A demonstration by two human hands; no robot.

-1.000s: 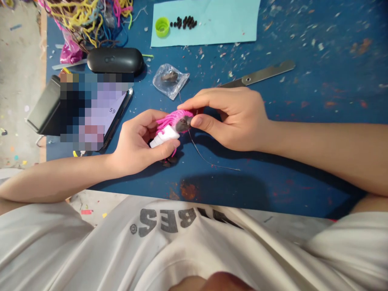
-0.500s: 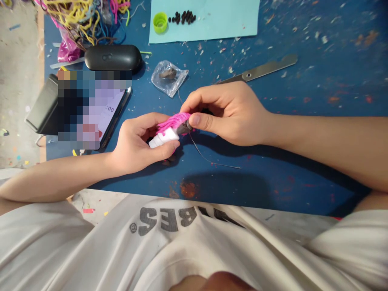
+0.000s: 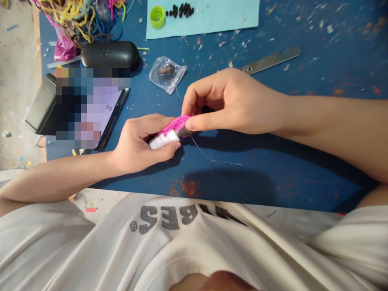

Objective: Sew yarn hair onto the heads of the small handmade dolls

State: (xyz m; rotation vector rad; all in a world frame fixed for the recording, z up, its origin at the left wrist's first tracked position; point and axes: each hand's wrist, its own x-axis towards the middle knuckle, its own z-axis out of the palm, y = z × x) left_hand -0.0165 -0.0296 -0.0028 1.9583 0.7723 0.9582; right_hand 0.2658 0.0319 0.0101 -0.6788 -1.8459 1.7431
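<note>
Left hand [image 3: 133, 141] grips block [image 3: 164, 140], right hand [image 3: 230, 105] pinches lump [image 3: 183, 131]; pink yarn [image 3: 175, 125] looks on, strand [image 3: 224, 162] loose toward near edge of worktop [image 3: 291, 173], beads [image 3: 183, 10] unattached

A green cap [image 3: 157, 17] and black beads [image 3: 185, 10] are carried by blue paper [image 3: 218, 20]; a black case [image 3: 109, 55], a phone [image 3: 104, 119] and a metal tool [image 3: 274, 60] are spread about the bench [image 3: 318, 72].

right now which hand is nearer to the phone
Left. The left hand is just to the right of the phone, gripping the white piece; the right hand is farther off, past the left one, at the dark lump.
</note>
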